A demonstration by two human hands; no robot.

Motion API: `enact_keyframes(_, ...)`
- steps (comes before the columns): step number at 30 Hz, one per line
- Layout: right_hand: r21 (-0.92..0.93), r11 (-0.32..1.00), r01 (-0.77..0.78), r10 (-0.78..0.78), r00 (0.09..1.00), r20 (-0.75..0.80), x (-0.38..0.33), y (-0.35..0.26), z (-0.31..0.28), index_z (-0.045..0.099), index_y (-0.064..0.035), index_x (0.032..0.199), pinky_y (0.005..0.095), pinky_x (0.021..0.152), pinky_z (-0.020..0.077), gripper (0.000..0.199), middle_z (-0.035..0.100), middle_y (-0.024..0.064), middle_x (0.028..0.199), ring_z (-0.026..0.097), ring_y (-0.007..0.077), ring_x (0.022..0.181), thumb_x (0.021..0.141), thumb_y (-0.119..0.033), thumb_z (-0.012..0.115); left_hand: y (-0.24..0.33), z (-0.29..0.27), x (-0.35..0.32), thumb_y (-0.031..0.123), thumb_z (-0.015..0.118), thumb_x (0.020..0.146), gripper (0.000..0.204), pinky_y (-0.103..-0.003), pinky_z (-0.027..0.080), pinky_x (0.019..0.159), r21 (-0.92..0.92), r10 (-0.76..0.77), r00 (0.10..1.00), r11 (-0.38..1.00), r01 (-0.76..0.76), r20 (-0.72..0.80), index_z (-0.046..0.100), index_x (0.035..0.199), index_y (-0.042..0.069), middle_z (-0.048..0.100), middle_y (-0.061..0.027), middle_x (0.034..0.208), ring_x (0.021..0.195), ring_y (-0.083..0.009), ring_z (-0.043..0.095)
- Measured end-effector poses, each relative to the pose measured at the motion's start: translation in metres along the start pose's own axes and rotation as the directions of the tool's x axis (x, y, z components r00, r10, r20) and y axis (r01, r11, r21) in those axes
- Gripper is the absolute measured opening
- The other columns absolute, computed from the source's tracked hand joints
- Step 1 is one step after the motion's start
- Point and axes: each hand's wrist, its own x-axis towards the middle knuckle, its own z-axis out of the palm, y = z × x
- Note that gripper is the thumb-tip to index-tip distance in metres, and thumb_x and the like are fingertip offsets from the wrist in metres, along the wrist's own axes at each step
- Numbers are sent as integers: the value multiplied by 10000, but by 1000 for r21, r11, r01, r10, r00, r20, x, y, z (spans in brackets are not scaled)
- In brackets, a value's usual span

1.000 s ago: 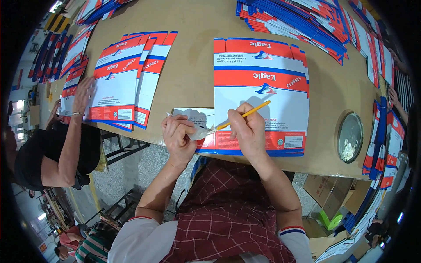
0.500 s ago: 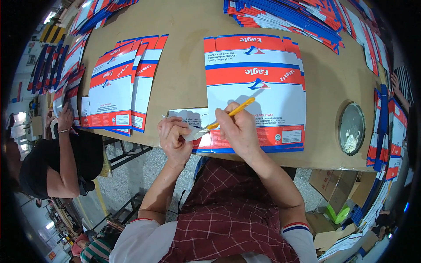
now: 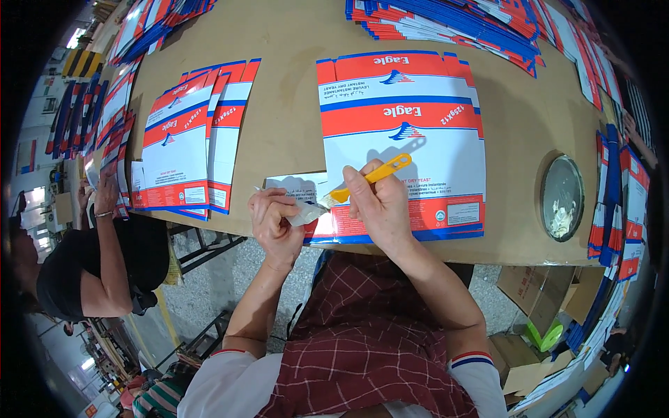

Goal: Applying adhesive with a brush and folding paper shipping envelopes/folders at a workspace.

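Note:
A yellow-handled brush (image 3: 390, 167) is gripped in my right hand (image 3: 380, 209), its bristle end pointing left and down toward my other hand. My left hand (image 3: 275, 221) is closed with its fingers pinching a small white flap (image 3: 306, 212); I cannot tell whether this is part of the carton. The bristles are at or just beside that flap. Under my right hand lies a flat red, white and blue carton (image 3: 355, 150) on the brown table. Its white side panel (image 3: 296, 183) sticks out to the left, above my left hand.
On the right stands a round dish (image 3: 568, 174) with white paste in it. Flat cartons (image 3: 178, 150) overlap at the left; larger stacks (image 3: 446, 31) lie at the far side and right edge. Another person (image 3: 87, 268) works at the left. Cardboard boxes (image 3: 516, 359) stand below right.
The brush has turned in my right hand, showing more of its flat handle, and its bristle end has shifted slightly right and up. My left hand stays nearly in place.

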Motion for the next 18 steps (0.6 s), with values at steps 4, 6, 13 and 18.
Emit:
enact_keyframes(4,-33,998,57,-57,998,3,1,6,1,431,-69,673,179,365,333,300,463,-1,468,446,44,394,895,-249,520,0,0,0,-89,567,492,237,-403,370,834,-9,-4,1000,1000,4,1,482,649,67,569,-64,735,821,-262,562)
enact_keyframes(6,-35,998,43,-42,998,35,1,4,1,463,-17,699,282,404,374,296,483,60,488,510,146,432,890,-235,521,1,-1,0,-83,574,495,230,-405,370,837,-10,-6,1000,1000,6,2,483,647,65,568,-64,737,825,-264,559)
enact_keyframes(13,-81,996,-24,32,996,88,2,0,-3,467,-22,706,254,393,372,275,466,59,473,495,126,405,882,-222,531,0,0,-1,-70,581,491,217,-404,376,829,-40,-18,1000,999,18,-13,495,644,57,567,-68,737,836,-266,554)
enact_keyframes(18,268,954,-130,137,991,-8,3,-2,-7,436,-26,699,231,380,360,271,490,30,486,490,78,408,886,-203,521,1,-2,0,-67,583,490,212,-391,386,817,-32,-28,1000,999,28,-4,498,643,54,568,-73,738,833,-273,552)
